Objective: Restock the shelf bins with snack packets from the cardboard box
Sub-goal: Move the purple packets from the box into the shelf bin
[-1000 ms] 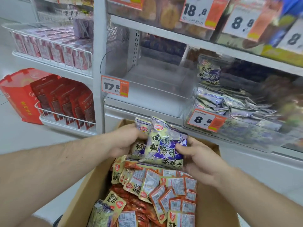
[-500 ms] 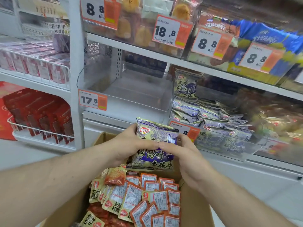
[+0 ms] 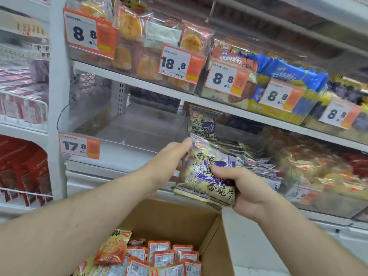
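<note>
Both hands hold a stack of purple-and-cream snack packets (image 3: 207, 172) in front of the middle shelf. My left hand (image 3: 171, 156) grips the stack's upper left edge. My right hand (image 3: 239, 188) grips its lower right side, thumb across the front. Just behind the stack is a clear shelf bin (image 3: 278, 188) that holds several packets of the same kind (image 3: 256, 160), one standing upright at its back. The open cardboard box (image 3: 179, 222) sits below my arms, with orange-red and yellow packets (image 3: 163, 257) lying inside.
An empty clear bin (image 3: 127, 132) with a 17.8 price tag (image 3: 79, 146) sits left of the purple packets' bin. The upper shelf carries pastry and blue biscuit bins with price tags. Wire racks of red packets (image 3: 23, 168) stand at the left. Blurred yellow snacks fill the bin at right.
Both hands have lifted the purple packets up out of the box and to the right, toward the bin that holds the same packets. The camera view has tilted upward.
</note>
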Action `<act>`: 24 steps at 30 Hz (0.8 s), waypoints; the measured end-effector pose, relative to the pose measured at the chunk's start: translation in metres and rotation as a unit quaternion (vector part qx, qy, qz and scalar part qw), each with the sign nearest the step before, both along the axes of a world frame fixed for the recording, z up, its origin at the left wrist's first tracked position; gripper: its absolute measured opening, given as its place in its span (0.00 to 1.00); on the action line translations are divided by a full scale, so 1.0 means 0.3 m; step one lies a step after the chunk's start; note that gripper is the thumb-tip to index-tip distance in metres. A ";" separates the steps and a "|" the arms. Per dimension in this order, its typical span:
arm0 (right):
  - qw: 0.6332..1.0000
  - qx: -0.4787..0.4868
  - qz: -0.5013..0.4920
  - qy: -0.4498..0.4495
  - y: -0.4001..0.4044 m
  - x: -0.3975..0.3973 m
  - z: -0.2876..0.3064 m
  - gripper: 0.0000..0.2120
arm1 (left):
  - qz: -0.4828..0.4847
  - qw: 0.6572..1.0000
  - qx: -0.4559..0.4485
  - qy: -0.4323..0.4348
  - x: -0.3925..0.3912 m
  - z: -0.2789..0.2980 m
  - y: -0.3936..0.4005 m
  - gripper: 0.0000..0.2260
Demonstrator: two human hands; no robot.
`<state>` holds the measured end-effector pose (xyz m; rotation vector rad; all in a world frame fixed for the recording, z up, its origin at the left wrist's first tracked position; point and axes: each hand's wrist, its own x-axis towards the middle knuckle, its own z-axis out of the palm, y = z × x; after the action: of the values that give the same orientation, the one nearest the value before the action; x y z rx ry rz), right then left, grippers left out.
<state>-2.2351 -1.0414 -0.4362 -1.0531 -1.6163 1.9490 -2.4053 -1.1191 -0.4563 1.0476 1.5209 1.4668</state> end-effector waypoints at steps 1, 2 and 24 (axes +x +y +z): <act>1.000 0.003 -0.024 0.004 0.040 0.008 0.027 0.11 | 0.057 0.995 0.039 0.076 -0.015 0.003 0.035 0.13; 0.999 0.013 -0.050 0.005 0.087 0.012 0.052 0.11 | 0.101 0.975 0.061 0.190 -0.034 -0.002 0.072 0.11; 0.936 0.285 -0.176 -0.107 0.530 -0.319 0.003 0.30 | 0.087 0.878 -0.003 0.471 -0.075 -0.138 0.202 0.19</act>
<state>-2.3307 -0.8823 -0.4352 -1.2205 -1.7962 1.0649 -2.4278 -1.0586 -0.4977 1.8098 2.3178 1.0747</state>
